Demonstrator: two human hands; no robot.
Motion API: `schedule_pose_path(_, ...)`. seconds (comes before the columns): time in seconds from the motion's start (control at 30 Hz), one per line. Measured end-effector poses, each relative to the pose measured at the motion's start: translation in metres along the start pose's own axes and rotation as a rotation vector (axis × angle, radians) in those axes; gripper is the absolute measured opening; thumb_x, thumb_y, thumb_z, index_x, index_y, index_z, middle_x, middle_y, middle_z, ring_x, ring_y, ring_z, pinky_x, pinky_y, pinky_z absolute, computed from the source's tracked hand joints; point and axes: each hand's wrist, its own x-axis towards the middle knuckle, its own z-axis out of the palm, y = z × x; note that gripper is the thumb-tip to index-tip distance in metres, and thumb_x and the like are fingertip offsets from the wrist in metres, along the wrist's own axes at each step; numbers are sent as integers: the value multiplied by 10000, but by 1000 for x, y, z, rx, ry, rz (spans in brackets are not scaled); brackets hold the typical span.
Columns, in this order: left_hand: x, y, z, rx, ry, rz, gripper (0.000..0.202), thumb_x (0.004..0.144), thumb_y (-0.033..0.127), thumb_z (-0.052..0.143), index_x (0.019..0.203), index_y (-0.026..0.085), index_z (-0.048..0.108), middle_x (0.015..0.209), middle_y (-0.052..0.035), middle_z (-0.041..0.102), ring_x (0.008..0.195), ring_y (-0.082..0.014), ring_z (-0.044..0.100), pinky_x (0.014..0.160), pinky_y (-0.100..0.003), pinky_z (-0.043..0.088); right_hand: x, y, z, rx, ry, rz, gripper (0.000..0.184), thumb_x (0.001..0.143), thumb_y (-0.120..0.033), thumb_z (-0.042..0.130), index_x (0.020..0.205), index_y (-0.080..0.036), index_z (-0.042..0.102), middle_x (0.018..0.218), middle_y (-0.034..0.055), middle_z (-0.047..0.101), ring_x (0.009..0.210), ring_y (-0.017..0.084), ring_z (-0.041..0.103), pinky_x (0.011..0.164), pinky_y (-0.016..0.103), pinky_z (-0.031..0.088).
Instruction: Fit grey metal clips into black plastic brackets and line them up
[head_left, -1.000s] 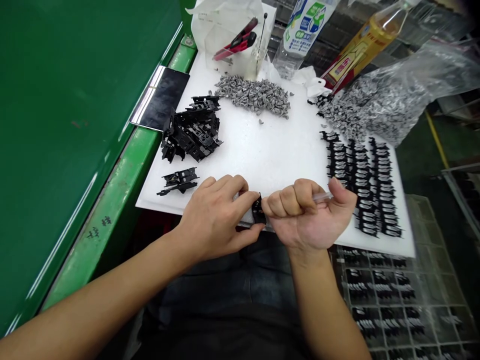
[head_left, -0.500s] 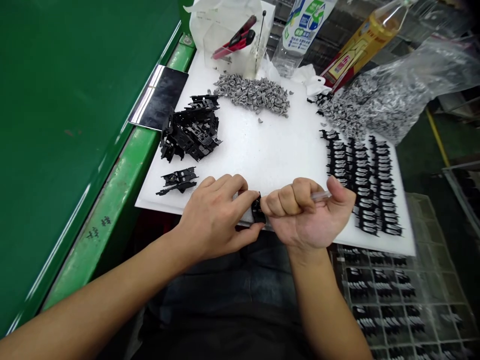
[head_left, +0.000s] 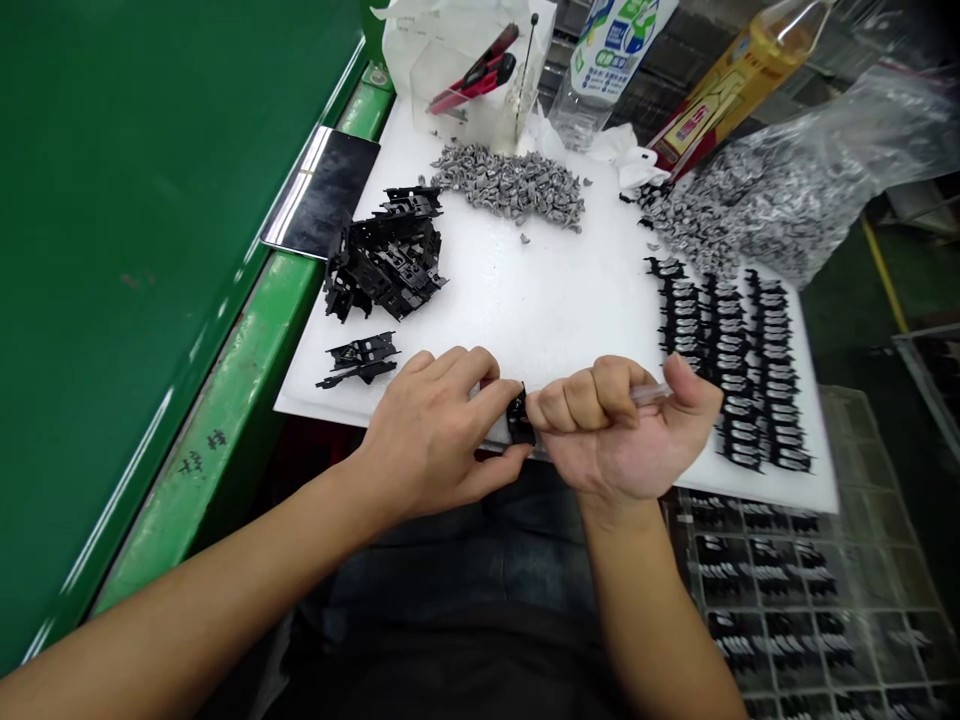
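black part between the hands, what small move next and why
Probably a small, careful push of the right hand toward the black part, with the left hand bracing it: the left hand pinches the part, and the right fist, closed around a clear stick, sits right beside it. The stick's other end is hidden, so this is tentative.

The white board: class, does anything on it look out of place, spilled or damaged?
One small gray piece lies apart on the near side of the gray pile, as if strayed from it. Otherwise nothing looks clearly wrong; the held black part is partly hidden, so damage there cannot be judged.
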Motion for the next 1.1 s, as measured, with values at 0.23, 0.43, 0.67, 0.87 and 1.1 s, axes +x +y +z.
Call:
schedule_pose_path(0.23, 0, 0, 0, -2, -2, 0, 409, 960, 537, 626, 1191, 205, 683, 1093, -67, 672, 927, -251, 611, 732, -408, 367, -1, 1, -2, 13, -29, -9, 566, 972, -588, 476, 551, -254, 299, 460, -75, 160, 422, 112, 144, 493, 331, 238)
schedule_pose_path(0.43, 0, 0, 1, 0, 11, 6, 411, 958, 543, 625, 1181, 203, 686, 1092, -67, 670, 918, -249, 609, 723, -411, 368, -1, 0, 0, -2, 4, -15, 567, 956, -586, 483, 557, -246, 269, 452, -74, 142, 418, 107, 126, 486, 325, 221)
schedule_pose_path(0.67, -1, 0, 0, 7, 1, 6, 397, 963, 533, 623, 1184, 207, 674, 1096, -73, 672, 928, -252, 606, 727, -405, 374, -2, 0, 0, -12, 16, -23, 575, 964, -612, 459, 561, -249, 268, 457, -74, 142, 421, 114, 127, 489, 325, 221)
schedule_pose_path(0.87, -1, 1, 0, 9, 4, 6, 402, 963, 533, 623, 1189, 205, 679, 1098, -72, 670, 928, -252, 608, 729, -408, 370, -3, 1, -1, -3, -2, -34, 578, 978, -612, 461, 570, -245, 278, 465, -75, 140, 417, 112, 132, 494, 327, 226)
schedule_pose_path(1.1, 0, 0, 1, 11, 11, 9, 415, 956, 535, 635, 1197, 200, 684, 1091, -65, 659, 920, -252, 609, 724, -414, 375, -4, 1, -1, -2, -3, -50, 558, 984, -597, 419, 568, -253, 279, 471, -76, 134, 426, 118, 125, 490, 328, 223)
